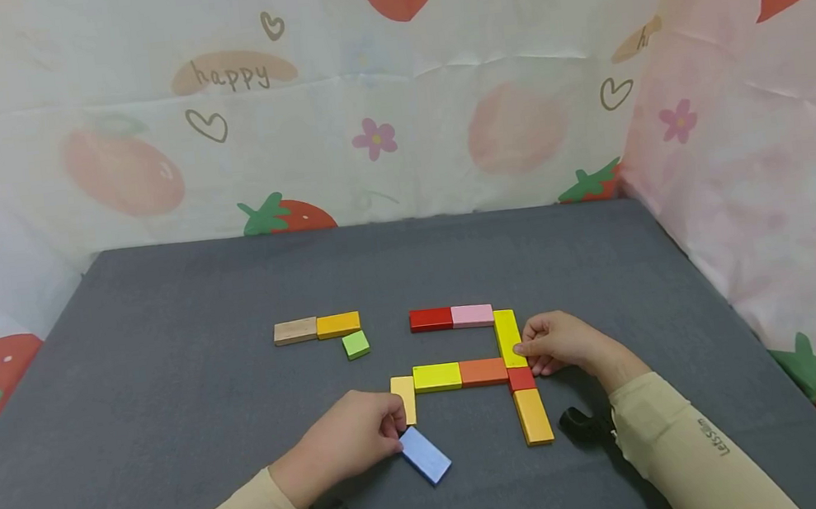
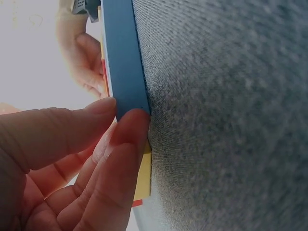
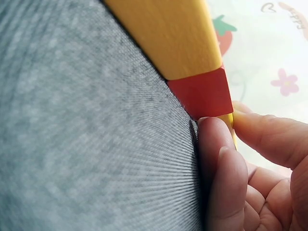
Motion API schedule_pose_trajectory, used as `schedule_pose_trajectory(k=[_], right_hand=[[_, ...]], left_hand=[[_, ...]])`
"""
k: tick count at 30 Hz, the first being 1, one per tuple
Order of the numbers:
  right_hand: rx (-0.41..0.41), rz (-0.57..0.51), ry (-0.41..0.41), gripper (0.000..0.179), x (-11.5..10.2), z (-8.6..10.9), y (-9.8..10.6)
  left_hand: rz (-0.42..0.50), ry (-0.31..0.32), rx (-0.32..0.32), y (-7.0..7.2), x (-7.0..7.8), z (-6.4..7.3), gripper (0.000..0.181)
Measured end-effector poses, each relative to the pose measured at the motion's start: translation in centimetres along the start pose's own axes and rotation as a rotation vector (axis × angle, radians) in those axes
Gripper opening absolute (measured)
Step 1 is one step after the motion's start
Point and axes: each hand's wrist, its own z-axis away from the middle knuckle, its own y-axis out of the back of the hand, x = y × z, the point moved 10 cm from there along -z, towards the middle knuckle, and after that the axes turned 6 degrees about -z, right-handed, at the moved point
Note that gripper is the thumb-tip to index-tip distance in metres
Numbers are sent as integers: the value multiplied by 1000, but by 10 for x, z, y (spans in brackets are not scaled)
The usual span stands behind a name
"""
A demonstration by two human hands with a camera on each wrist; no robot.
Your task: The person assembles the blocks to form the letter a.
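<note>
Wooden blocks lie flat on the grey cloth. My left hand (image 1: 356,438) pinches the upper-left end of a blue block (image 1: 426,456); the left wrist view shows thumb and fingertip at that end. Just beyond it stands a pale yellow block (image 1: 410,408), partly hidden by the fingers. On the right side, my right hand (image 1: 563,346) grips the edge of a yellow block (image 1: 506,327), thumb on its top and a fingertip low against its side. This block meets a small red block (image 3: 204,96), with an orange-yellow block (image 1: 533,420) on the near side.
A bright yellow block (image 1: 437,377) and an orange block (image 1: 483,373) form a row between the hands. Behind are a red block (image 1: 431,319) and a pink block (image 1: 472,316). Further left lie a bare wood block (image 1: 295,331), an amber block (image 1: 338,324) and a green block (image 1: 356,344).
</note>
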Motion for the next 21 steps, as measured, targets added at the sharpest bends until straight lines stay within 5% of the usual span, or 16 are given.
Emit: schedule_pose_trajectory(k=[21], right_hand=[[0,1,-2,19,0,1,-1]], left_hand=[[-22,-26,21,4,4,-1,19]])
